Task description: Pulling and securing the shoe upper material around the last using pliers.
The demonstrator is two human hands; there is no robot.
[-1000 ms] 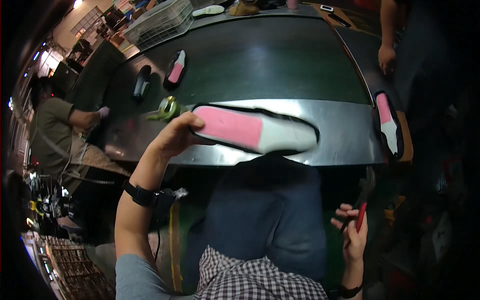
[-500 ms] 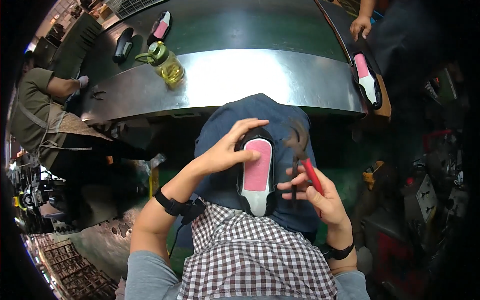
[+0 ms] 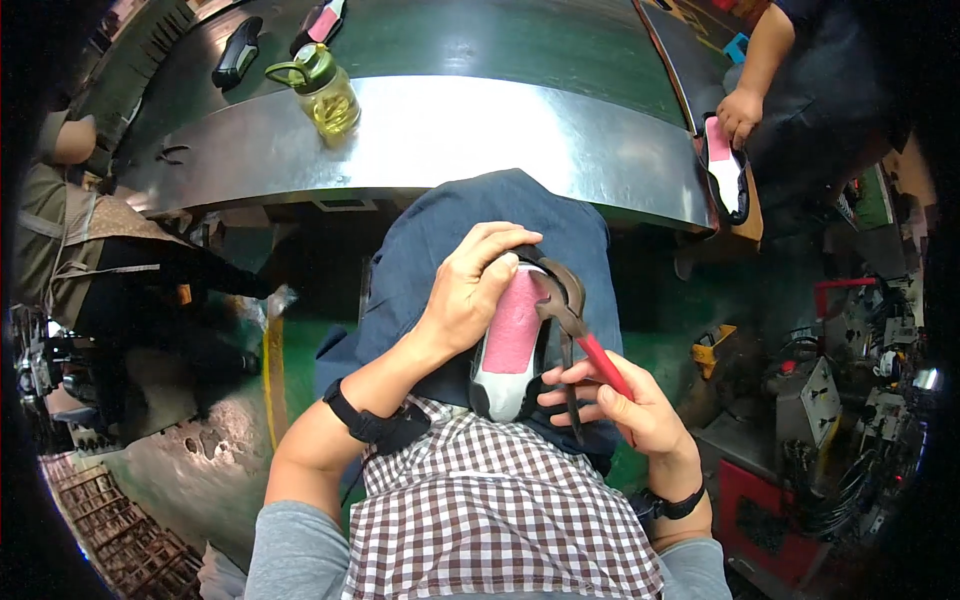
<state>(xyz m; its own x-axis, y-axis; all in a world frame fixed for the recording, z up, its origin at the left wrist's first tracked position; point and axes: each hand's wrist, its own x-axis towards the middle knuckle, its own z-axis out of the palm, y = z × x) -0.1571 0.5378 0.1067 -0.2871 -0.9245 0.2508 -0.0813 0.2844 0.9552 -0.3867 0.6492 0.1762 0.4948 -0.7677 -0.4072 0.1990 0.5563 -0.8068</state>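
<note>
On my lap lies a black shoe upper point(image 3: 513, 335), bottom side up, showing a pink panel with a white end towards me. My left hand point(image 3: 466, 292) is wrapped around its far end, thumb pressed on the edge of the sole. In my right hand point(image 3: 640, 405) is a pair of lasting pincers point(image 3: 566, 312), one handle covered in red and the other dark. Their curved jaws lie over the shoe's right edge near the far end; whether they grip the material I cannot tell.
A metal-edged workbench point(image 3: 450, 135) runs ahead of me, with a green bottle point(image 3: 328, 100) and two more shoes at the far left. At the right, a co-worker's hand point(image 3: 740, 115) touches another shoe point(image 3: 727, 180). Another person point(image 3: 75, 215) stands at the left.
The pincers have moved left and down onto the shoe's edge. My left thumb has shifted from the pink panel to the far end. The co-worker's hand has come down onto the right-hand shoe.
</note>
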